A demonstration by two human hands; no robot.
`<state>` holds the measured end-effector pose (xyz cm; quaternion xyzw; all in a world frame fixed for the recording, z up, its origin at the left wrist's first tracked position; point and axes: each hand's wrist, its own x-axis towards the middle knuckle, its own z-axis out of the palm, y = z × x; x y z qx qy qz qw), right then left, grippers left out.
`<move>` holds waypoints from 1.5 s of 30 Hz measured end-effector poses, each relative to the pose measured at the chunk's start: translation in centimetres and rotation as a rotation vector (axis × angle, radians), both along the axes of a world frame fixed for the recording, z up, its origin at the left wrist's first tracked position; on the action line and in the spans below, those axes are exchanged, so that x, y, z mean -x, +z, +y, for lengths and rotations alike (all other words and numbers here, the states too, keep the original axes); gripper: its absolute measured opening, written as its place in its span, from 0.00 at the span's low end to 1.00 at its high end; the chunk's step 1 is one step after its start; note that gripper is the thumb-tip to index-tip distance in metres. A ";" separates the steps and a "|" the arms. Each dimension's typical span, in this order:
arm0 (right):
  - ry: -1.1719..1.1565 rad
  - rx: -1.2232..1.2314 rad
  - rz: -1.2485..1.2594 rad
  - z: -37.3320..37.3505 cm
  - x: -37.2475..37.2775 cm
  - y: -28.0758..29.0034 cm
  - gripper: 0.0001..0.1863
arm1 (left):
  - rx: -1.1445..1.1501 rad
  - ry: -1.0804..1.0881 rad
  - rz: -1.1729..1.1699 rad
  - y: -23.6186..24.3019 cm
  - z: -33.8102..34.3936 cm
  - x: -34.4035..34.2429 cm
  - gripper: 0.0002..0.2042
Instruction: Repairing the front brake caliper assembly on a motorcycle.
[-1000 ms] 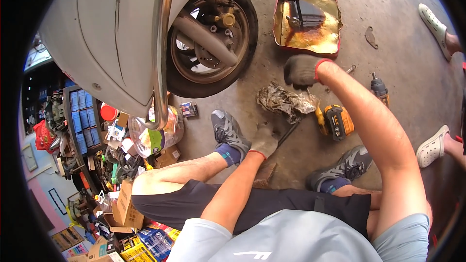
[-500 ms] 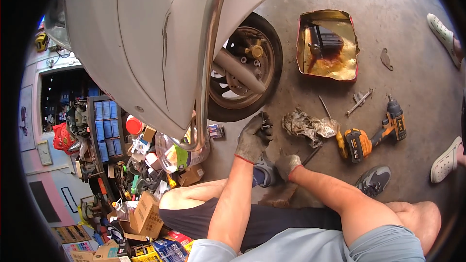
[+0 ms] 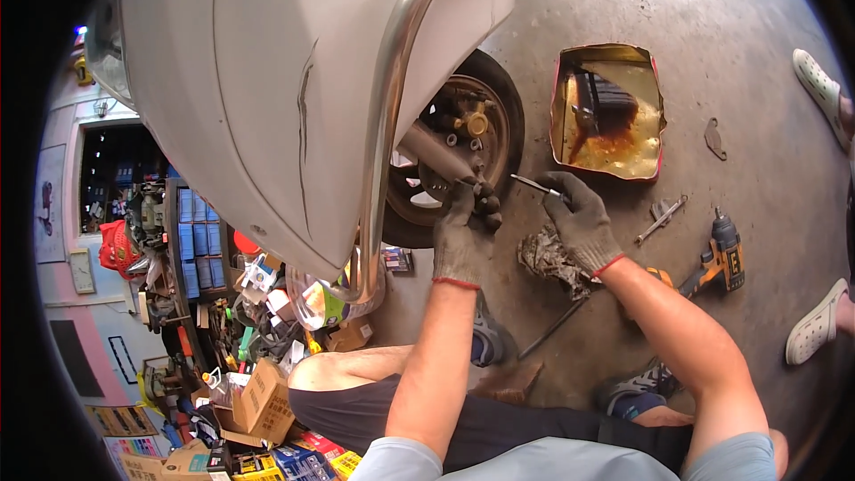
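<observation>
My left hand (image 3: 463, 236), in a grey work glove with a red cuff, is raised at the lower fork leg (image 3: 426, 147) of a white scooter (image 3: 249, 98), its fingers closed on something I cannot make out. The front wheel (image 3: 508, 125) has a rusty disc and gold caliper (image 3: 477, 123). My right hand (image 3: 577, 223), also gloved, grips a slim metal tool (image 3: 530, 183) pointing left toward the wheel. Below it lie a crumpled dirty rag (image 3: 543, 263) and a long dark rod (image 3: 548, 330). A wrench (image 3: 659, 221) lies to the right.
An oil-stained metal tray (image 3: 650, 107), a flat metal plate (image 3: 714, 138) and a cordless impact tool (image 3: 726, 249) lie on the concrete floor. Cluttered boxes (image 3: 267, 401) and a shelf rack (image 3: 200, 236) fill the left. Another person's feet in clogs (image 3: 809, 330) are at the right edge.
My left hand has risen from near my shoe to the fork. My right hand moved from beside the tray down to the floor, then up again, now holding the slim tool.
</observation>
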<state>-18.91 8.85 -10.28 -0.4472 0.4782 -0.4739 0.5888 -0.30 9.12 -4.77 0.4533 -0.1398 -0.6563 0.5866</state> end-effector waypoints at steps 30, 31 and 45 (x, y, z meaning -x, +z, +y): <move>-0.101 0.282 0.193 -3.0 -1.1 4.5 0.10 | -0.019 0.084 0.019 0.2 -3.7 3.2 0.13; -0.100 0.282 0.191 -3.1 -1.0 4.7 0.10 | -0.021 0.169 -0.072 0.2 -3.6 4.1 0.12; -0.107 0.239 0.133 -5.9 0.9 4.2 0.12 | -0.015 0.182 0.108 -6.8 -5.9 4.3 0.12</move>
